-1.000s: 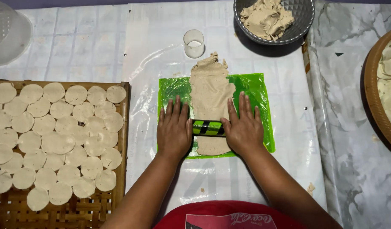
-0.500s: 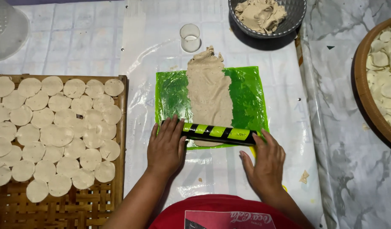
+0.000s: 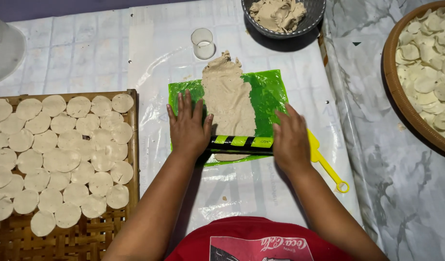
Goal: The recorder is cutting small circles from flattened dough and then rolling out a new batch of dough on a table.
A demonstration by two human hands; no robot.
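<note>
Woven bamboo tray point(image 3: 10, 244), left, carrying rows of pale round dough discs point(image 3: 63, 159). Small clear cup point(image 3: 203, 43) at top centre. Dark bowl point(image 3: 309, 19) of dough scraps beside it. Round basket point(image 3: 394, 92) of discs, right. Yellow plastic tool point(image 3: 328, 169).

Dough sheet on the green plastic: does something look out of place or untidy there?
Yes. The dough sheet runs past the top edge of the green plastic, onto the table cover; its far end is ragged.

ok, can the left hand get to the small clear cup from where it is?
Probably yes. The left hand rests on the roller; the cup stands beyond it, with only the green sheet and bare table covering between.
</note>
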